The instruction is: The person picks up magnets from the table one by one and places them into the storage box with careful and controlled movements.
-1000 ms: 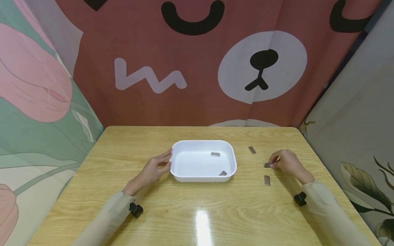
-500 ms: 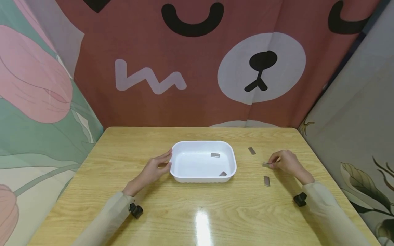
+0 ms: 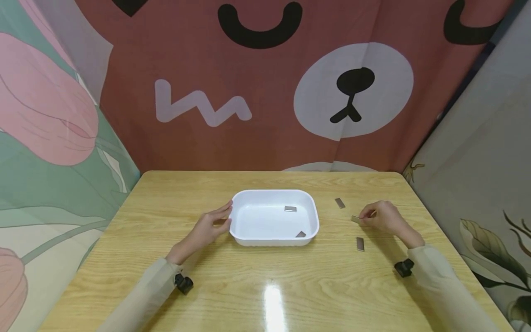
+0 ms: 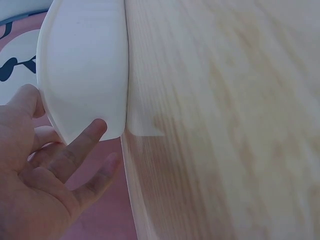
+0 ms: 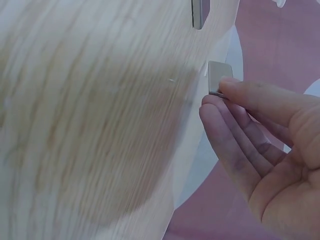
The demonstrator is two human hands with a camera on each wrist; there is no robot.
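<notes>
My right hand (image 3: 385,217) pinches a small flat silvery metal block (image 5: 220,75) between thumb and fingertips, just over the table. In the head view, one more such metal block (image 3: 339,203) lies farther back, and another block (image 3: 360,244) lies nearer the front. To the left stands a white plastic tray (image 3: 274,242) with rounded corners. Inside it are two similar pieces: one metal block (image 3: 290,209) towards the back, and a second block (image 3: 301,234) partly hidden by the front wall. My left hand (image 3: 209,226) touches the tray's left end with spread, fairly straight fingers.
Everything stands on a light wooden table (image 3: 232,281). Behind it hangs a red-brown printed curtain (image 3: 265,147), with patterned cloth (image 3: 489,184) along the right side. Each sleeve carries a small black wrist camera (image 3: 184,283).
My right hand has lifted the pinched metal block slightly and shifted it a little to the left and back. My left hand and the tray have stayed in place.
</notes>
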